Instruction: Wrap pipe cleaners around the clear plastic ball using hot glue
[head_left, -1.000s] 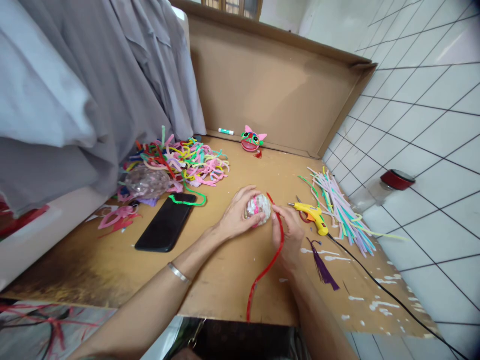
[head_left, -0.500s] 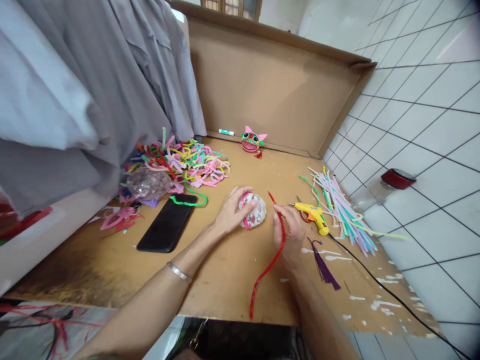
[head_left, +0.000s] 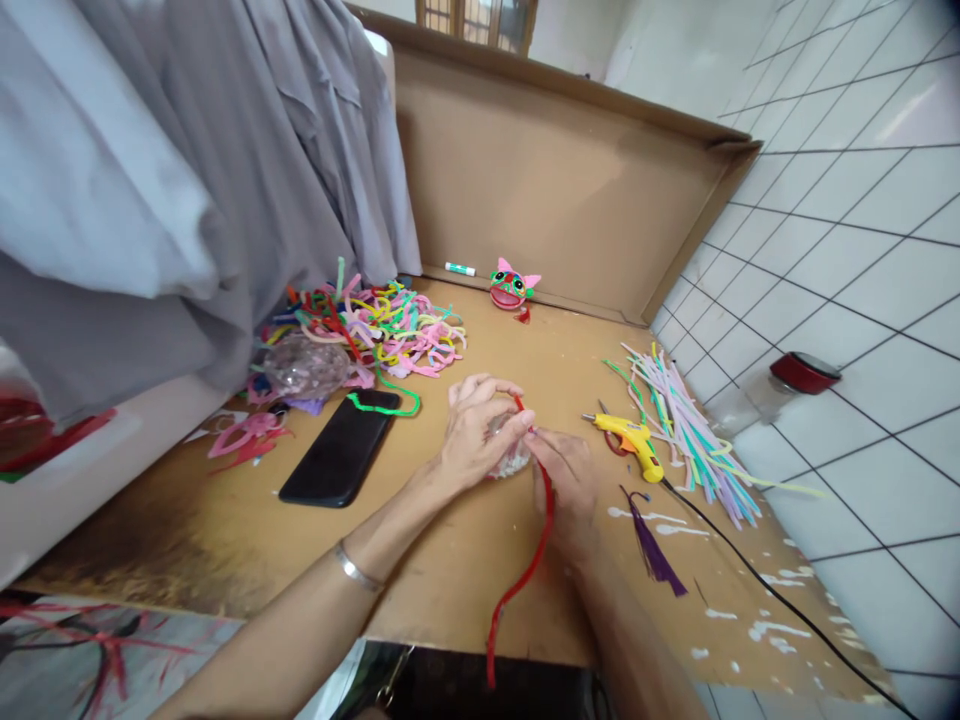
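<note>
A brown cardboard sheet (head_left: 480,560) is lying flat as the work surface, its far end folding up as a wall; white floor tiles (head_left: 862,300) are lying to the right, grey cloth (head_left: 187,180) hanging at far left. At centre, the left hand (head_left: 472,435) is gripping a clear ball (head_left: 511,460) against the cardboard. The right hand (head_left: 566,475) is pinching a red pipe cleaner (head_left: 525,570) shut against the ball. A yellow glue gun (head_left: 634,440) is lying just right.

Soft, even daylight fills the scene, brightest on the white floor tiles (head_left: 862,300). Shadows under the hanging grey cloth (head_left: 187,180) are faint. Wide-angle distortion bends the edges; corners blur slightly, the centre stays sharp.
</note>
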